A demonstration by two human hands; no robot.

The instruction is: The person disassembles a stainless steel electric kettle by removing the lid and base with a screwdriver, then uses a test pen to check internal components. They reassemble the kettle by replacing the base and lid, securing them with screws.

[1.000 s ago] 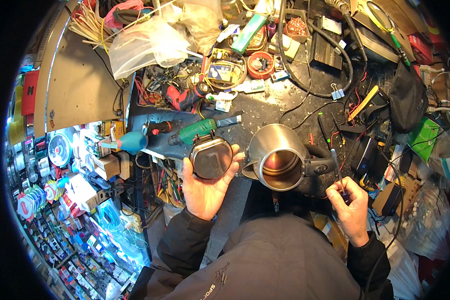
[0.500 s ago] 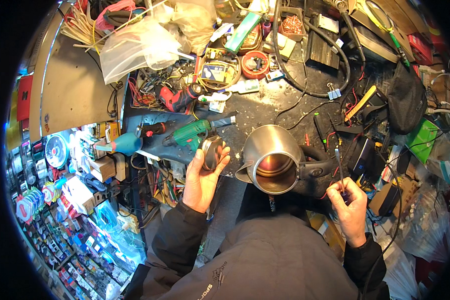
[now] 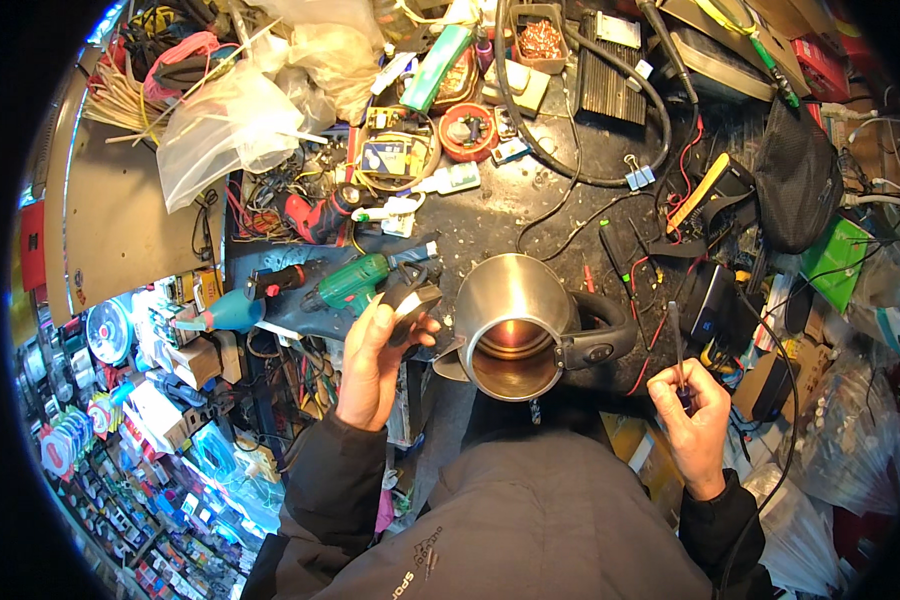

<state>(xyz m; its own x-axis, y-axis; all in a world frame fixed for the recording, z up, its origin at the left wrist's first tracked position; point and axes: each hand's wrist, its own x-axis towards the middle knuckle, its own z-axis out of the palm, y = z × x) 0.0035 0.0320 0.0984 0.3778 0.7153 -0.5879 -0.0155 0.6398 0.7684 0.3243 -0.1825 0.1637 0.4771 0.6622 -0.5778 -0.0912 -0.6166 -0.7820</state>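
A: Quick one: what's crowding the kettle (image 3: 510,290)?

B: On my remote feed, plenty. Green power tool (image 3: 353,282) left of it, red-and-black drill (image 3: 315,215) farther left and beyond, round red tub (image 3: 467,156) well past it, thick black cable (image 3: 595,184) looped on its far side. Black-and-green stick (image 3: 613,247) beyond its handle.

A: Anything blocking?

B: Dark lid (image 3: 410,303) hides part of the green power tool from me. Lid's up in hand, left of the kettle, near the spout. Kettle's mouth shows to my camera, spout left, handle right.

A: Hands?

B: Left hand (image 3: 370,362), left of the kettle: thumb and fingers pinching the lid, palm side turned toward the kettle. Right hand (image 3: 695,415), right of the kettle past its handle: thumb and index pinching the screwdriver (image 3: 677,345), shaft pointing away from the person. Other fingers curled; can't tell if they're touching it.
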